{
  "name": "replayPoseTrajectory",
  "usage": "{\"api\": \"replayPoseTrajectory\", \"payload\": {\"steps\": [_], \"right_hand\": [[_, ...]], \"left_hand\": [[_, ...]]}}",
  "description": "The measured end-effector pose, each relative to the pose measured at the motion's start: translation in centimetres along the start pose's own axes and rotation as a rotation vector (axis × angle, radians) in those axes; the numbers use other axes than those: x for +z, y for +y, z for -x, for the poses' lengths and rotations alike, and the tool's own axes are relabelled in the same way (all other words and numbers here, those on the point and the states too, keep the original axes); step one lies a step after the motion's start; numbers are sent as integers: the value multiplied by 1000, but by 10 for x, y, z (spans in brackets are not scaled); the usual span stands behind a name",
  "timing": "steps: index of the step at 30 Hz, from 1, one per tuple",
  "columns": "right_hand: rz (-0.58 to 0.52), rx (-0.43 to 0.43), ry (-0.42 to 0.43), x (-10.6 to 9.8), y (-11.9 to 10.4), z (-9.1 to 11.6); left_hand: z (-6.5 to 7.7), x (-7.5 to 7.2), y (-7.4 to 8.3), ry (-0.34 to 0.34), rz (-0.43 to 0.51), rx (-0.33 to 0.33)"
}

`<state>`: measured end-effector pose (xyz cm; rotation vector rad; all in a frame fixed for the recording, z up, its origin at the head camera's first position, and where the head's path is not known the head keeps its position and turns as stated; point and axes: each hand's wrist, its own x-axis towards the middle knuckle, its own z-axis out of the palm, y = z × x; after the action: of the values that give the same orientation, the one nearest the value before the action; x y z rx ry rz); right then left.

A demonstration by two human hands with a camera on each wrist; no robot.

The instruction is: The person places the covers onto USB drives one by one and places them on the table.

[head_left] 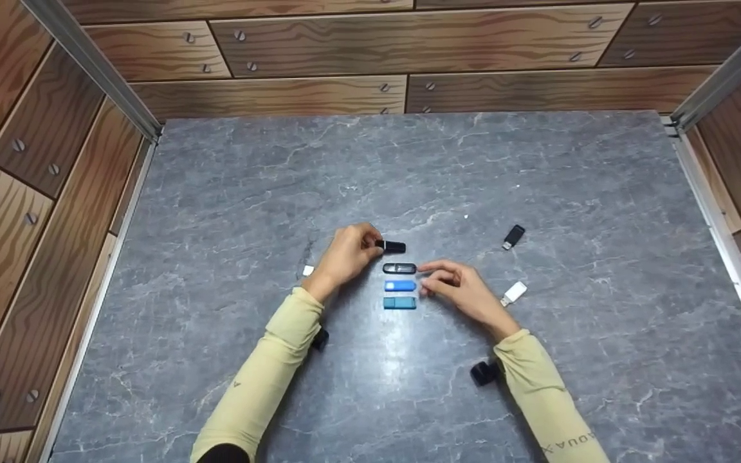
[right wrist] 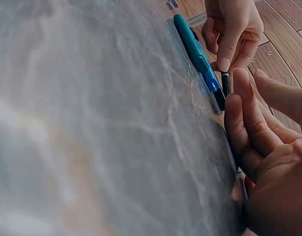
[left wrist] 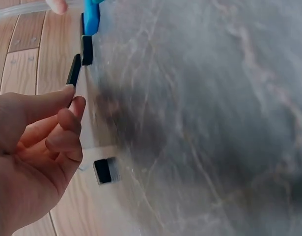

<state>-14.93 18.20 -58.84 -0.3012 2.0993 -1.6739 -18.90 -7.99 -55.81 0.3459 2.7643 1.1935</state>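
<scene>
My left hand (head_left: 348, 254) pinches the left end of a black USB stick (head_left: 394, 247) between thumb and fingers, at the far end of a short column of sticks. Nearer to me, in order, lie a dark USB stick (head_left: 399, 269) with a glossy face, a blue USB stick (head_left: 400, 286) and a teal USB stick (head_left: 399, 303), all crosswise and roughly parallel. My right hand (head_left: 464, 292) is to the right of the column, fingers loosely bent and holding nothing. Its index fingertip is right at the dark stick's right end. In the left wrist view, the pinched stick (left wrist: 74, 71) tilts.
On the right of the grey marbled table (head_left: 248, 180) lie another black USB stick (head_left: 513, 237) and a white USB stick (head_left: 514, 293). A small white piece (head_left: 308, 271) shows beside my left wrist. Wood-patterned walls (head_left: 409, 45) enclose the table at the back and sides.
</scene>
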Motion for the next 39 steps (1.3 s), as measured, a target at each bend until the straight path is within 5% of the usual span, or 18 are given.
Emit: {"api": "replayPoseTrajectory", "payload": {"steps": [12, 22, 28, 39], "right_hand": [[-21, -9, -41, 5, -3, -2], [-14, -7, -62, 0, -9, -3], [74, 19, -11, -17, -19, 0], [185, 30, 156, -73, -32, 3]], "left_hand": [[-3, 9, 2, 3, -105, 53], [4, -20, -8, 57, -68, 27], [14, -29, -22, 84, -72, -9], [30, -35, -37, 131, -43, 22]]}}
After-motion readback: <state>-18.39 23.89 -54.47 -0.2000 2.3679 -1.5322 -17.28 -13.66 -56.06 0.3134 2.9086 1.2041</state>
